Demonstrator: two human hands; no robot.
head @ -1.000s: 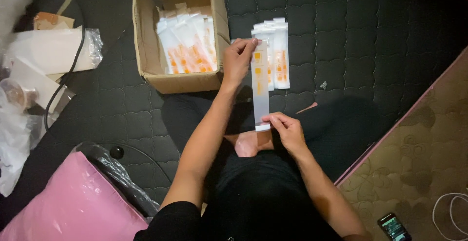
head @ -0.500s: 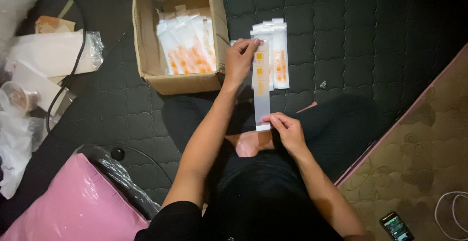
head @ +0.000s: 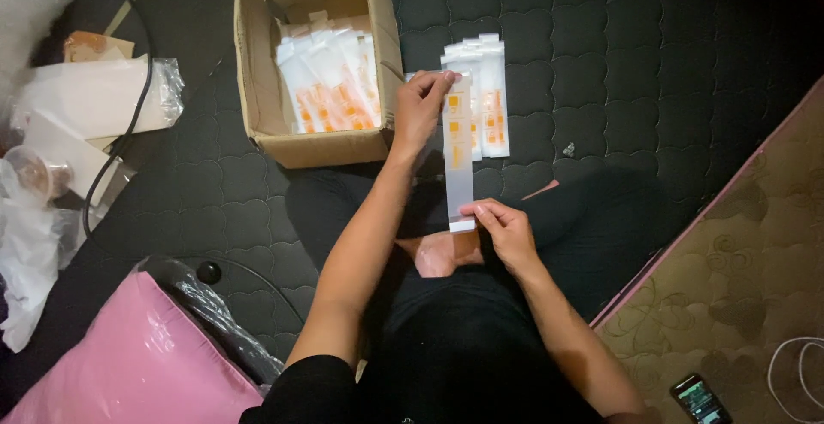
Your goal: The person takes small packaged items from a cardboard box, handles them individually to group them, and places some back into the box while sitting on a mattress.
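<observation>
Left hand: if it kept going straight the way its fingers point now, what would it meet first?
The left hand points up-right across the long packet it pinches. Straight on, it would likely first meet the row of white-and-orange packets lying on the dark quilted mat, though heights are unclear.

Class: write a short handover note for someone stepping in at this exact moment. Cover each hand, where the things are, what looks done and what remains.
Left hand: pinches the top end of a long clear packet with orange squares inside.
Right hand: pinches the packet's bottom end, above the lap.
The packet is stretched lengthwise between both hands.
Done: a small pile of like packets lies on the dark quilted mat, right of the box.
Left: the cardboard box holds more packets, leaning in a row.
Nearby: pink bag at lower left, phone at lower right.
</observation>
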